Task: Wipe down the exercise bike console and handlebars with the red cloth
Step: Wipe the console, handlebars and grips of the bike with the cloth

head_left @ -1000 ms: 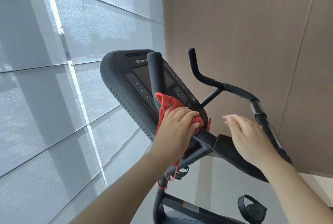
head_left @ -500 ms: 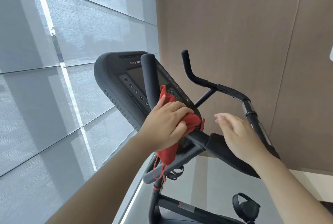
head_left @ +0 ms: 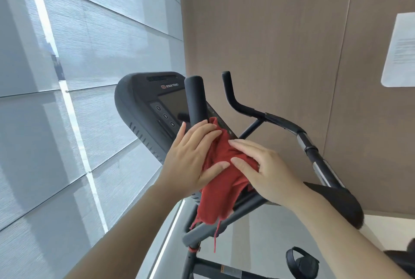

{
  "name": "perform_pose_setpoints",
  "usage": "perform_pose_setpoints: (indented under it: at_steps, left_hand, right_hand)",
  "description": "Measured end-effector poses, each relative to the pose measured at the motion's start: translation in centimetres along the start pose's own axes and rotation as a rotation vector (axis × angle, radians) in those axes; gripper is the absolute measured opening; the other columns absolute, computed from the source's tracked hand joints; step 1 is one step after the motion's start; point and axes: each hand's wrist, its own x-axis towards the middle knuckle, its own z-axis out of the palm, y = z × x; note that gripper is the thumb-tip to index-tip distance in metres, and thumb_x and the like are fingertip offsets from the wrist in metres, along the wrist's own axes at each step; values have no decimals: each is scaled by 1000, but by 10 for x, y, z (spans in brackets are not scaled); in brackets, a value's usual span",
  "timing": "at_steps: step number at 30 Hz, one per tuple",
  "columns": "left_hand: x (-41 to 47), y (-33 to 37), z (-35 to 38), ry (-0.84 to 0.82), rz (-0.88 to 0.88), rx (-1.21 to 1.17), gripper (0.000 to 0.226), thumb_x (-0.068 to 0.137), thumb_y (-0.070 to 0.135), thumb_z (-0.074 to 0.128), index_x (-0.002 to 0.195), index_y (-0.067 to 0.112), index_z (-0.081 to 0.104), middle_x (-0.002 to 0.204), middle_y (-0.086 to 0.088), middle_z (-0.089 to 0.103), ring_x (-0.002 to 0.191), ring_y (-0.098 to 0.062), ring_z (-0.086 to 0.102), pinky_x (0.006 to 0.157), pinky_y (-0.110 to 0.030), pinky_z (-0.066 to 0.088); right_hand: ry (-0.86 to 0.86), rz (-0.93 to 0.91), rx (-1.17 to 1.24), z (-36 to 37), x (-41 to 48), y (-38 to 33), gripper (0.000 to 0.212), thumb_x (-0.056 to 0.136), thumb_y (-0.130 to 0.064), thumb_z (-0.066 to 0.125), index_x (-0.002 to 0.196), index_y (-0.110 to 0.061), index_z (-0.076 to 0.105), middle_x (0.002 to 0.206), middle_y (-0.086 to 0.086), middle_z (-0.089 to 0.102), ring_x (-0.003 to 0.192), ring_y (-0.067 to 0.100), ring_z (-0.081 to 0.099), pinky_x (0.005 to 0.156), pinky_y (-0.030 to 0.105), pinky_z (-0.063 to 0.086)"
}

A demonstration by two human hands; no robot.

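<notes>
Pressing on the crumpled red fabric cloth point(head_left: 219, 191), both hands lie nearly flat with fingers straight. The left hand point(head_left: 192, 159) covers the cloth's left side, its fingertips reaching the black padded upright handlebar grip point(head_left: 195, 99). The right hand point(head_left: 266, 172) rests on the right side, thumb on the fabric. The cloth drapes over the handlebar base at the lower edge of the dark grey plastic console point(head_left: 143, 108), frayed threads hanging below. A white paper sheet point(head_left: 400, 50) hangs on the brown wall.
</notes>
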Motion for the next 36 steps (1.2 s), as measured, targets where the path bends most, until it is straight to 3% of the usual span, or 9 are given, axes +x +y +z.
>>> perform_pose_setpoints:
  at_steps: [8, 11, 13, 15, 18, 24, 30, 36]
  left_hand:
    - [-4, -70, -8, 93, -2, -51, 47, 94, 38, 36, 134, 16, 44, 140, -1, 44, 135, -18, 35, 116, -44, 18]
    - [0, -91, -1, 85, -49, -59, 47, 93, 38, 35, 134, 16, 42, 138, 1, 45, 134, -18, 36, 115, -48, 18]
    - [0, -102, 6, 29, -49, -31, 48, 93, 41, 32, 132, 16, 43, 135, 1, 49, 132, -19, 39, 114, -47, 16]
    - [-4, -112, 15, -42, -8, 72, 50, 93, 43, 30, 129, 15, 49, 130, 0, 55, 127, -20, 45, 113, -45, 16]
    - [-11, -122, 25, -90, 88, 225, 47, 92, 44, 31, 120, 19, 59, 117, 3, 62, 113, -22, 55, 111, -44, 17]
    - [-12, -129, 30, -56, 172, 230, 44, 91, 45, 31, 107, 23, 65, 99, 4, 63, 101, -23, 57, 108, -44, 18]
    - [-12, -133, 34, -48, 205, 199, 43, 90, 47, 33, 107, 23, 65, 95, 4, 60, 98, -23, 56, 109, -44, 19]
    - [-13, -138, 34, -38, 248, 162, 43, 89, 46, 33, 104, 22, 66, 93, 4, 61, 97, -22, 57, 110, -43, 16]
  right_hand:
    - [95, 26, -100, 20, 5, -22, 40, 94, -6, 47, 125, -27, 58, 136, -16, 48, 125, -9, 40, 103, 7, 27]
    - [58, 102, -177, 25, 4, -30, 40, 94, -32, 43, 134, -37, 46, 143, -22, 38, 129, -12, 30, 108, 14, 25]
    - [-13, 129, -362, 30, 4, -35, 58, 89, -57, 39, 143, -41, 26, 148, -25, 26, 132, -6, 24, 107, 20, 24]
    - [-28, 138, -507, 38, 5, -37, 68, 88, -58, 42, 146, -36, 15, 150, -18, 24, 132, 4, 24, 105, 25, 26]
    - [48, 183, -533, 44, 2, -41, 64, 88, -51, 46, 144, -29, 26, 144, -11, 35, 127, 10, 32, 101, 25, 29]
    - [191, 367, -619, 47, -13, -45, 65, 83, -61, 31, 135, -23, 41, 134, -5, 45, 121, 17, 43, 98, 31, 35]
    - [231, 316, -744, 77, 9, -58, 60, 84, -42, 60, 135, -17, 43, 134, 1, 46, 122, 24, 42, 101, 38, 33]
    - [247, 368, -772, 79, 4, -58, 55, 85, -36, 61, 134, -18, 43, 131, 3, 47, 120, 24, 43, 101, 39, 34]
